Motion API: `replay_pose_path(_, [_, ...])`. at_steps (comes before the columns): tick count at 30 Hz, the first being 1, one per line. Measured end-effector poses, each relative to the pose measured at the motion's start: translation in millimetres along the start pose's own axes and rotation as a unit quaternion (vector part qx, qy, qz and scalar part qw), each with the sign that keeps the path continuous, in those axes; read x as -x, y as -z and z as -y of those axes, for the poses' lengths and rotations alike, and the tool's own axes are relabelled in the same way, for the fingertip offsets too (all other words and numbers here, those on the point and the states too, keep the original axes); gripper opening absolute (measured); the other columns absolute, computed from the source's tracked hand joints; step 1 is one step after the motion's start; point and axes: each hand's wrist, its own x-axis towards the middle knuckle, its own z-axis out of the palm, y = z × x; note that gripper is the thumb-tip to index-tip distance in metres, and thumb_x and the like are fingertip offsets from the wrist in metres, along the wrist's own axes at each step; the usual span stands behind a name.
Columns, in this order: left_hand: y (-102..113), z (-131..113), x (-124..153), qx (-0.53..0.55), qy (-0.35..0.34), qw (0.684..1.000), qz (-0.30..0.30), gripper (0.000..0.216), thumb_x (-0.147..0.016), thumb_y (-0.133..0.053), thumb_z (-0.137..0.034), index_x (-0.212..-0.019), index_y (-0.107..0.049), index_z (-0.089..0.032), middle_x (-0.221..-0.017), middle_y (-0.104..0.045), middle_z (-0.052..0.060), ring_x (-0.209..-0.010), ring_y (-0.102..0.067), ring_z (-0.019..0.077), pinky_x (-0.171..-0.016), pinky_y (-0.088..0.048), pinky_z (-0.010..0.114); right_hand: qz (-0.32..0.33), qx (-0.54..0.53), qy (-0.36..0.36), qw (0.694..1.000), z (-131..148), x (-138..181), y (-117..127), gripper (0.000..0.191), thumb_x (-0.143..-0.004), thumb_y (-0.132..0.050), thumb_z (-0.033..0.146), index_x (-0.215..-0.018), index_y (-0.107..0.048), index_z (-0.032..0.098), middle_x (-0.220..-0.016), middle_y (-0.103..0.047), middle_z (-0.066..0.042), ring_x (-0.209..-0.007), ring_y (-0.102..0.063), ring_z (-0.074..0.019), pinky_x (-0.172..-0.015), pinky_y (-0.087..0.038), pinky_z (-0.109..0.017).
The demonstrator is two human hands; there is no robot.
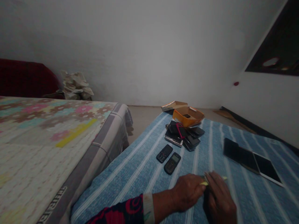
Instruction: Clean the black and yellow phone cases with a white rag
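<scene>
My left hand (189,191) is closed at the front of the blue striped bedspread, with a small yellow piece (204,183), perhaps cloth or paper, sticking out by its thumb. Close beside it, my right hand (219,197) is bent over with its fingers together, and another bit of yellow shows past its fingers. What lies under the right hand is hidden; a dark patch below the fingers is too dim to make out. Two black keypad phones, one (164,153) left of the other (172,163), lie just beyond my left hand.
Several phones (183,133) are piled before an open orange box (188,116), its lid (174,105) behind. At right lie a dark tablet-like device (240,155) and a white-edged one (268,169). A second bed (58,155) with a yellow strip (76,133) stands left.
</scene>
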Motion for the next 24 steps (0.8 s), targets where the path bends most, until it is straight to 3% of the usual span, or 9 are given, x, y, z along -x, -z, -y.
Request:
replay_pose_path(5, [0,2,-1,0.02,0.016,1.0,-0.008,0.033,-0.099,-0.025,-0.031,-0.084,-0.053,-0.02,-0.082,-0.062,0.004,-0.078,-0.06,0.016,-0.079,-0.047,0.025,-0.001,-0.027,0.003,1.0,11,-1,-7,0.041,-0.096,-0.039,0.015,-0.135,-0.049,0.021,-0.125,-0.059,-0.015,-0.119,-0.054,-0.0301,-0.094,-0.048,-0.05])
replay_pose_path(14, [2,-1,0,-0.007,0.014,1.0,0.004,0.034,-0.099,-0.027,-0.034,-0.09,-0.056,-0.019,-0.08,-0.062,0.003,-0.075,-0.058,0.0161,-0.075,-0.047,0.026,0.007,0.028,-0.057,0.998,-21,-1,10,0.036,-0.1,-0.035,0.03,-0.125,-0.057,0.017,-0.123,-0.06,-0.017,-0.117,-0.055,-0.0317,-0.096,-0.047,-0.051])
replay_pose_path(21, [2,2,-2,0.065,0.026,0.997,-0.019,0.038,-0.101,-0.024,-0.034,-0.089,-0.056,-0.019,-0.083,-0.064,0.004,-0.078,-0.06,0.0158,-0.077,-0.048,0.026,0.002,-0.005,0.008,1.0,6,-3,-5,0.04,-0.096,-0.039,0.016,-0.135,-0.048,0.018,-0.124,-0.06,-0.017,-0.118,-0.055,-0.0305,-0.093,-0.049,-0.05])
replay_pose_path(24, [5,2,-3,0.081,0.037,0.996,-0.018,0.041,-0.101,-0.022,-0.036,-0.089,-0.057,-0.02,-0.083,-0.064,0.004,-0.076,-0.06,0.0155,-0.076,-0.047,0.025,0.007,-0.016,0.008,1.0,5,-7,-5,0.04,-0.095,-0.039,0.014,-0.133,-0.05,0.019,-0.123,-0.061,-0.015,-0.118,-0.056,-0.0295,-0.093,-0.05,-0.049])
